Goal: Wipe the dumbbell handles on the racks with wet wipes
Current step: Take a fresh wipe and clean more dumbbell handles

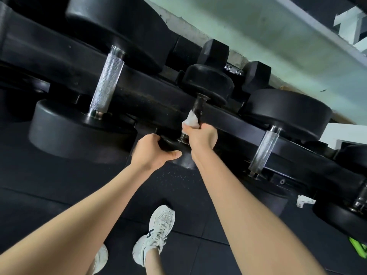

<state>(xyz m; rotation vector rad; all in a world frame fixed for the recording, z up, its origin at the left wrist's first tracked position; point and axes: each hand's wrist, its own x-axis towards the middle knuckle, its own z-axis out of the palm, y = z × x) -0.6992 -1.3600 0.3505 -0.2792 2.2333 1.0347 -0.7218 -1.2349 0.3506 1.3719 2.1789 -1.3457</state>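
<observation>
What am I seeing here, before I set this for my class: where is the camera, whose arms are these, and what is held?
There is no machine. A person wears one camera on the head, looking down, so these are their own arms. The left hand grips the near end of a dumbbell on a black rack. The right hand holds a white wipe against its dark handle. Neighbouring dumbbells have silver handles. A white shoe stands on the dark floor.
</observation>
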